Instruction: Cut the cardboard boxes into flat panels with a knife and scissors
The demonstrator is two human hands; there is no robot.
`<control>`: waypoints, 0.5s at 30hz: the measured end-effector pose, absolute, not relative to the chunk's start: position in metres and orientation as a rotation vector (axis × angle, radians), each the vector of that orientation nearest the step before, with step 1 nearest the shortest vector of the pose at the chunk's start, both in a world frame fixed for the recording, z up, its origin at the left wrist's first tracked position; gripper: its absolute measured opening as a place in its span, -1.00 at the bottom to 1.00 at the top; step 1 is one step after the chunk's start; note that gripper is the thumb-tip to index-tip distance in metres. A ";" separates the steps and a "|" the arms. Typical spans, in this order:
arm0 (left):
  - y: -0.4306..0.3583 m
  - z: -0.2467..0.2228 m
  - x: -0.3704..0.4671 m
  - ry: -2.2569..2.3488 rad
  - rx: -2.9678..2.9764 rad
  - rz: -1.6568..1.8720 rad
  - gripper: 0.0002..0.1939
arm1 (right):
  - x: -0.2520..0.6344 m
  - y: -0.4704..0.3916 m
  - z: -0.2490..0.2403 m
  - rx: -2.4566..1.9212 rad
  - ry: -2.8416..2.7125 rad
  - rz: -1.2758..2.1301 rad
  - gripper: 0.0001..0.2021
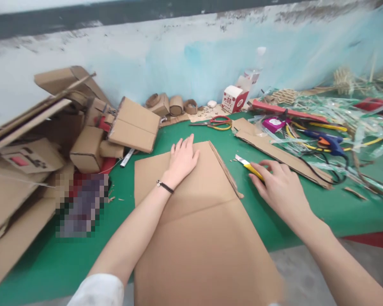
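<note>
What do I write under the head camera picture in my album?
Left hand flat on a cardboard sheet, right hand holding a yellow knife beside it, at a green table.

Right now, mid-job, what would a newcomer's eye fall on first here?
Probably the large cardboard sheet in the centre foreground, with the left hand resting spread on its far part. Next, just right of the sheet, the yellow knife in the right hand, its blade bare above the green tabletop. Farther back, the red-and-white box stands out near the pale blue wall.
</note>
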State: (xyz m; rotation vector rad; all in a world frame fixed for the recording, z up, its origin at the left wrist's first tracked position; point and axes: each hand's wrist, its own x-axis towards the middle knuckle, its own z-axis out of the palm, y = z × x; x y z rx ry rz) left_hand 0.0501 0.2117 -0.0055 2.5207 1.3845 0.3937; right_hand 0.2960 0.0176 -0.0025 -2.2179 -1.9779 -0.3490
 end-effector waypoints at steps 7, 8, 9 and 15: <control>0.220 -0.010 0.041 1.376 2.525 0.488 -0.50 | 0.270 0.028 -0.006 -2.032 -2.029 0.031 -0.57; 0.221 -0.010 0.041 1.367 2.517 0.508 -0.51 | 0.268 0.032 -0.008 -1.999 -2.007 0.107 -0.59; 0.221 -0.011 0.042 1.363 2.506 0.529 -0.51 | 0.266 0.036 -0.009 -1.973 -1.971 0.184 -0.62; 0.228 0.000 0.043 1.377 2.427 0.645 -0.55 | 0.262 0.063 -0.008 -1.915 -1.603 0.594 -0.70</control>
